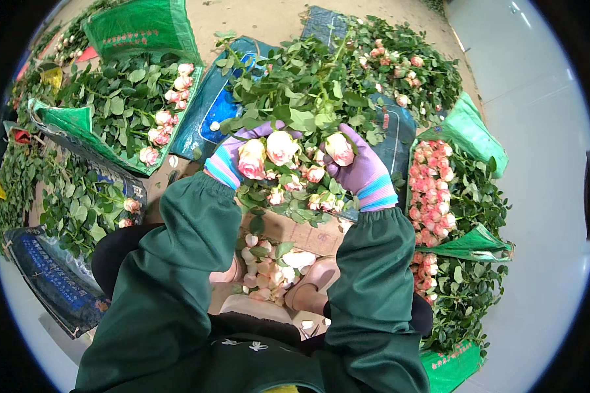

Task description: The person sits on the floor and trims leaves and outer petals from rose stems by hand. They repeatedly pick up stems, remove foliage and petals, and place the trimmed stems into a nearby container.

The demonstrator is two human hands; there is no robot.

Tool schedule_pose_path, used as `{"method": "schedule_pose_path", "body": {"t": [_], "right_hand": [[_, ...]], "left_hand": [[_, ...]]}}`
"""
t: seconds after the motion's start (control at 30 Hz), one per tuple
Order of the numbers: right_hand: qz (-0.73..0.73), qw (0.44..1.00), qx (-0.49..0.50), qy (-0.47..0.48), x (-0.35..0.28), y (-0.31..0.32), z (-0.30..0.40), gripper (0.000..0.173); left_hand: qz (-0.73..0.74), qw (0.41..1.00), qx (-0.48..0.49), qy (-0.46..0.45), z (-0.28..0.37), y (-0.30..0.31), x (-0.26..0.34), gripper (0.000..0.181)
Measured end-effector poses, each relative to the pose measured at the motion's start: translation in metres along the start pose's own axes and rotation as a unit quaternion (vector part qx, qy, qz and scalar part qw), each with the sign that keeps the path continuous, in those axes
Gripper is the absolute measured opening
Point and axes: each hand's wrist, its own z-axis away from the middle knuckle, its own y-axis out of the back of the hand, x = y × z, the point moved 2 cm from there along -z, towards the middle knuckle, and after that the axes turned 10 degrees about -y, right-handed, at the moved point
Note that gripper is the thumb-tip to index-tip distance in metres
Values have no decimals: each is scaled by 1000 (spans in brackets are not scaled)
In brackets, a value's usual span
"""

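Both my hands wear purple knit gloves with blue and pink striped cuffs. In my left hand [233, 150] are two cream-pink roses, a pink-edged rose [251, 159] and a paler open rose [281, 148]; their heads hide most of the fingers. My right hand [361, 167] grips another cream rose [339, 149] just below its bloom, thumb and fingers around it. Between and below the hands lie smaller pink roses [315, 174] among leaves. A thick heap of leafy rose stems [300, 88] spreads beyond my fingertips.
Green woven wraps hold rose bunches at left [118, 105] and right [430, 191]. More loose roses [408, 73] lie at the far right. Fallen petals [270, 275] gather between my feet, before a cardboard piece [300, 233]. A white wall [536, 162] bounds the right side.
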Motion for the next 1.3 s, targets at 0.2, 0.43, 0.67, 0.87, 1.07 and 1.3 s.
{"method": "schedule_pose_path", "body": {"t": [0.2,0.43,0.67,0.87,1.07,1.3], "right_hand": [[62,997,-10,43,4,-19,19,30],[302,895,242,221,0,-9,23,42],[494,843,-12,214,34,-25,43,27],[432,895,-44,102,92,-29,54,20],[-70,993,-46,-85,148,26,33,34],[328,888,259,192,124,126,-1,37]], "left_hand": [[79,997,-16,-10,16,-13,5,37],[200,977,-55,48,24,-60,-12,40],[-288,950,125,2,48,-85,-46,38],[-193,924,328,24,107,-35,-92,21],[-8,978,200,-66,149,15,-143,23],[-293,914,273,-59,163,-36,-142,40]]}}
